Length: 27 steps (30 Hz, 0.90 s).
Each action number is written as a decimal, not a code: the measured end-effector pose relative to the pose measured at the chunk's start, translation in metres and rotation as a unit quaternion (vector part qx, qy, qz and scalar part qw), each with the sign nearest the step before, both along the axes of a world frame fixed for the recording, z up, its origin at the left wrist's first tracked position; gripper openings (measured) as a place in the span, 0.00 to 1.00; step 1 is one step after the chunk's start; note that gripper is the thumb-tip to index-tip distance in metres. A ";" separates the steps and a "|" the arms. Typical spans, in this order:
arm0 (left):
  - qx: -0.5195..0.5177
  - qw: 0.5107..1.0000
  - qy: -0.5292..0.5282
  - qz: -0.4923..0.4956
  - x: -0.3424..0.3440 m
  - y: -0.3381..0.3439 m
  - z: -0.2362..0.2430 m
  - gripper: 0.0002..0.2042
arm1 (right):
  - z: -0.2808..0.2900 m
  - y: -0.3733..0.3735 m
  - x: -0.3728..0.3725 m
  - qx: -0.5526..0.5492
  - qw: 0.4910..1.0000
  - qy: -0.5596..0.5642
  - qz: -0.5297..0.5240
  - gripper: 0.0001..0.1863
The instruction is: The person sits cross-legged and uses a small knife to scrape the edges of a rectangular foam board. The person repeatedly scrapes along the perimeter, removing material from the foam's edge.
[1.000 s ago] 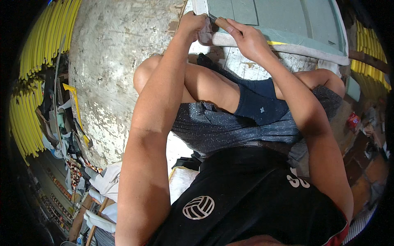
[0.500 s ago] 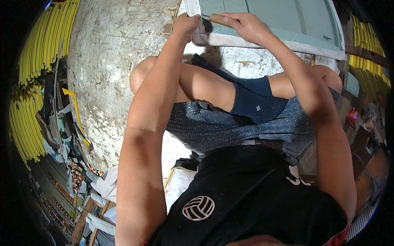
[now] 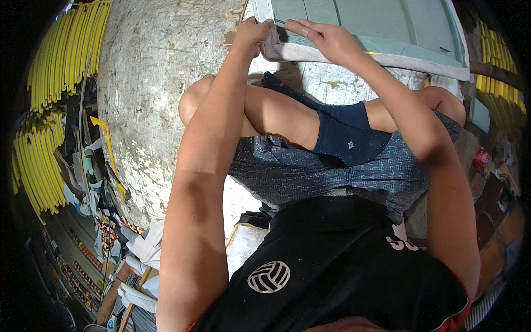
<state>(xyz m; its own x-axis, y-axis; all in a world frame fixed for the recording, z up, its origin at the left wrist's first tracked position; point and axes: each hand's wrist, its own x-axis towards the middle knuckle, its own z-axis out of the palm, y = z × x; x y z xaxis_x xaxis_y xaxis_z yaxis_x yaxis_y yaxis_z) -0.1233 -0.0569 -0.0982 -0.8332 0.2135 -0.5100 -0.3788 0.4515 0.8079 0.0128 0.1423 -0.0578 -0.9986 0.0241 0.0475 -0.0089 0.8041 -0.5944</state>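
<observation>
A grey-green panel with pale fabric folded along its borders lies at the top of the view. At its near left corner, my left hand is closed on the gathered fabric edge. My right hand is wrapped round the wooden handle of a tool, which points left toward that corner. A thin dark shaft seems to run from the handle, but its working end is too small to make out. A dark gap shows between the fabric and the panel near the handle's tip.
I sit cross-legged on a worn board with flaking white paint. Stacks of yellow frame-like pieces stand at the left, with others at the far right. A yellow-framed tool, perhaps a hacksaw, and cloth scraps lie along the left edge.
The whole view has shifted slightly. My right hand has turned a little, and the handle now tilts more. My left hand keeps its grip at the corner.
</observation>
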 end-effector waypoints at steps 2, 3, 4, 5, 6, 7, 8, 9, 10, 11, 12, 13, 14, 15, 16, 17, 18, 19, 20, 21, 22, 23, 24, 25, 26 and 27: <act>-0.024 0.999 0.005 -0.025 -0.004 -0.005 -0.010 0.15 | 0.002 -0.002 -0.007 -0.159 0.976 -0.140 -0.044 0.22; -0.026 0.999 0.007 -0.031 -0.004 -0.006 -0.014 0.15 | 0.004 -0.003 -0.012 -0.235 0.947 -0.209 -0.066 0.22; -0.029 0.999 0.009 -0.036 -0.004 -0.006 -0.013 0.16 | 0.009 -0.010 -0.006 -0.127 0.982 -0.130 -0.045 0.22; -0.022 0.999 -0.001 -0.027 -0.004 -0.007 -0.012 0.16 | 0.015 -0.018 0.006 -0.017 0.998 -0.049 -0.022 0.22; -0.013 1.000 -0.011 -0.019 -0.002 -0.004 -0.007 0.16 | 0.020 -0.022 0.014 0.095 0.995 0.032 -0.001 0.22; -0.004 1.000 -0.021 -0.011 0.000 -0.002 -0.002 0.17 | 0.020 -0.022 0.014 0.078 0.997 0.008 -0.009 0.22; -0.003 1.000 -0.018 -0.024 0.000 0.000 -0.002 0.17 | 0.019 -0.022 0.014 0.062 0.998 -0.016 -0.017 0.22; -0.004 0.999 -0.014 -0.032 -0.002 -0.003 -0.002 0.18 | 0.021 -0.025 0.013 0.043 0.998 -0.039 -0.021 0.22; -0.005 0.999 -0.010 -0.041 -0.003 -0.006 -0.003 0.19 | 0.025 -0.024 0.014 0.028 0.998 -0.042 -0.028 0.23; -0.014 0.999 -0.009 -0.039 -0.002 -0.008 -0.005 0.19 | 0.030 -0.018 0.016 0.013 0.998 -0.047 -0.035 0.24; -0.022 0.999 -0.008 -0.041 -0.001 -0.004 -0.001 0.20 | 0.034 -0.012 0.019 0.000 0.998 -0.051 -0.046 0.25; -0.030 0.999 -0.007 -0.044 0.000 -0.001 0.003 0.20 | 0.036 -0.010 0.021 -0.005 0.997 -0.051 -0.053 0.24; -0.042 0.998 -0.015 -0.045 -0.001 0.001 0.008 0.21 | 0.037 -0.008 0.023 -0.010 0.997 -0.050 -0.060 0.24; -0.056 0.997 -0.022 -0.047 -0.002 0.000 0.010 0.22 | 0.038 -0.007 0.025 -0.016 0.996 -0.049 -0.066 0.23; -0.069 0.996 -0.029 -0.048 -0.003 0.001 0.011 0.22 | 0.037 -0.007 0.024 -0.017 0.997 -0.054 -0.059 0.24; -0.067 0.997 -0.020 -0.042 -0.001 0.002 0.012 0.22 | 0.035 -0.007 0.022 -0.018 0.997 -0.059 -0.052 0.24; -0.067 0.997 -0.011 -0.037 -0.001 0.002 0.010 0.22 | 0.033 -0.009 0.019 -0.021 0.997 -0.064 -0.044 0.24; -0.066 0.997 -0.001 -0.031 -0.001 0.001 0.008 0.22 | 0.033 -0.010 0.018 -0.020 0.997 -0.065 -0.042 0.24; -0.061 0.997 -0.002 -0.039 -0.002 0.001 0.007 0.21 | 0.032 -0.010 0.017 -0.019 0.997 -0.066 -0.039 0.24; -0.057 0.997 -0.004 -0.046 -0.003 -0.001 0.004 0.21 | 0.030 -0.011 0.015 -0.019 0.997 -0.069 -0.034 0.24; -0.053 0.997 -0.006 -0.052 -0.004 -0.002 0.001 0.21 | 0.026 -0.012 0.014 -0.020 0.998 -0.051 -0.033 0.24; -0.056 0.997 0.007 -0.049 -0.006 -0.003 -0.002 0.21 | 0.020 -0.014 0.013 -0.022 0.999 -0.034 -0.032 0.24; -0.058 0.997 0.017 -0.047 -0.006 -0.003 -0.004 0.20 | 0.018 -0.015 0.013 -0.022 0.999 -0.017 -0.031 0.24; -0.060 0.997 0.028 -0.044 -0.005 -0.004 -0.005 0.20 | 0.017 -0.016 0.013 -0.028 0.999 -0.024 -0.033 0.25; -0.066 0.997 0.018 -0.045 -0.006 -0.006 -0.005 0.20 | 0.015 -0.017 0.012 -0.033 0.998 -0.031 -0.035 0.25; -0.070 0.996 0.007 -0.050 -0.004 -0.003 0.000 0.20 | 0.013 -0.016 0.012 -0.037 0.998 -0.038 -0.040 0.26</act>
<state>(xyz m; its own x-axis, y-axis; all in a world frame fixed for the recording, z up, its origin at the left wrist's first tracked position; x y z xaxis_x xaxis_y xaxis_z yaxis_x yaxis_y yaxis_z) -0.1277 -0.0601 -0.0977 -0.8183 0.2241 -0.5293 -0.3154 0.5949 0.7394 0.0251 0.1261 -0.0444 -0.9939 0.1047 -0.0337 0.1014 0.7539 -0.6491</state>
